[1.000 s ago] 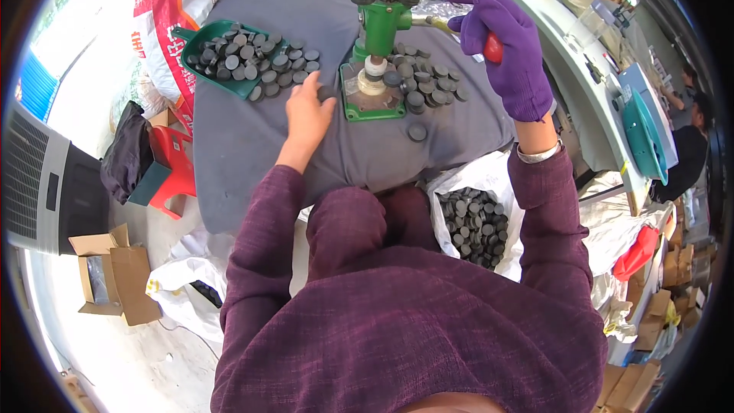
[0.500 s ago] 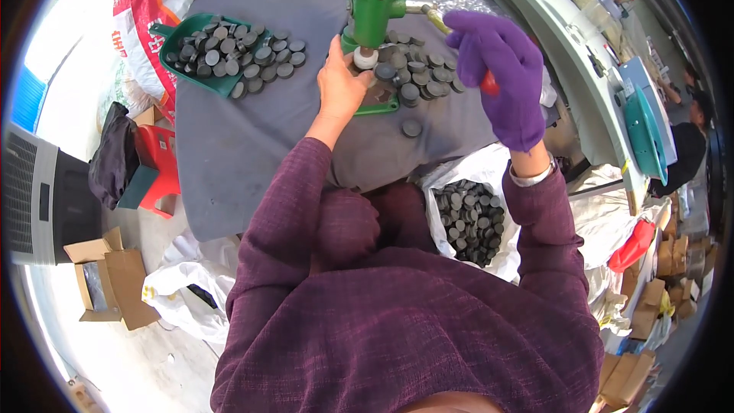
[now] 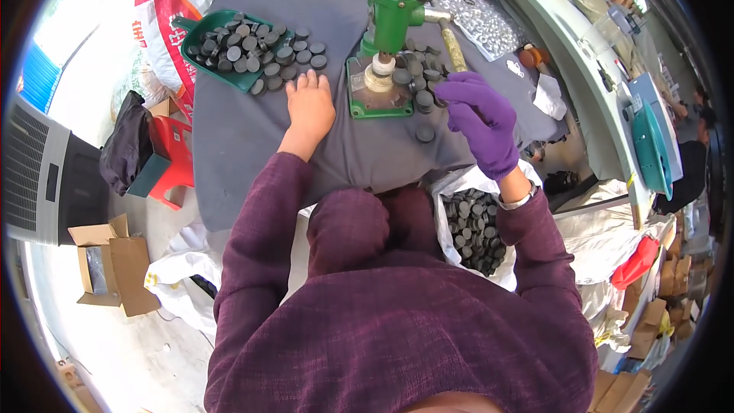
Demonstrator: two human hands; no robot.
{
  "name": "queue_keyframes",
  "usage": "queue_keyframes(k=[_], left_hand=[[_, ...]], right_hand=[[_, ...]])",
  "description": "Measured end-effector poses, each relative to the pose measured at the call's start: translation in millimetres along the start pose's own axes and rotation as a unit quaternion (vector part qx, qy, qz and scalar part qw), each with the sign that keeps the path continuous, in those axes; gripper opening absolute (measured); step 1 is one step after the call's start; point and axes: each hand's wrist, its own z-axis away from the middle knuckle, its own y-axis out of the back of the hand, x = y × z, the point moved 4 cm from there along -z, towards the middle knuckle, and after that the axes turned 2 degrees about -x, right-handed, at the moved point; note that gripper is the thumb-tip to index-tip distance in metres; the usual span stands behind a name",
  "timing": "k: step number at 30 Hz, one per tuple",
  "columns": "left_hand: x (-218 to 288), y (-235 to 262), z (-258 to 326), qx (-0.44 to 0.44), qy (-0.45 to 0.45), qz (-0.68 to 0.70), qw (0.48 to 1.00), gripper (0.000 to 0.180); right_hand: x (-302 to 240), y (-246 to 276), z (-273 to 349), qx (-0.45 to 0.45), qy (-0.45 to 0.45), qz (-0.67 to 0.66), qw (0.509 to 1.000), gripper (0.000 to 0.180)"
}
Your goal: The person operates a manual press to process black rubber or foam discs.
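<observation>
A green hand press (image 3: 391, 27) stands on the grey cloth-covered table. A pale round die (image 3: 378, 73) sits under its ram, on the green-edged base. My left hand (image 3: 312, 111), bare, lies on the cloth left of the press. Its fingers stretch out to the near edge of the loose dark round discs (image 3: 302, 56) spilling from a green scoop (image 3: 200, 30). My right hand (image 3: 482, 124), in a purple glove, is closed round the end of the press's tape-wrapped lever (image 3: 453, 47). More discs (image 3: 424, 99) are piled right of the base, partly behind the glove.
A white sack (image 3: 505, 279) full of dark discs stands by my right leg. A clear bag of small shiny parts (image 3: 485, 27) lies at the table's far right. On the left are a red stool (image 3: 170, 157) and an open cardboard box (image 3: 130, 268). People sit at the far right.
My left hand has left the press die and moved left to the discs by the scoop. My right hand is lower and nearer the press base. The view has shifted slightly.
</observation>
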Motion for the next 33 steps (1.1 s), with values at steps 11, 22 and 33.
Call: queue_keyframes(k=[11,22,33], left_hand=[[-4.8,28.4,0.4,0.029,0.126,0.374,0.918,0.055],[63.1,35.6,-39.3,0.009,0.139,0.439,0.887,0.076],[55.8,18.4,-30.4,-0.008,0.142,0.621,0.771,0.062]], right_hand=[[-36.4,24.9,-57.3,0.001,-0.099,-0.137,0.986,0.023],[-39.6,28.4,-67.8,0.011,-0.072,-0.123,0.990,0.029],[-4.5,3.5,-1.0,-0.016,0.017,0.012,1.000,0.020]])
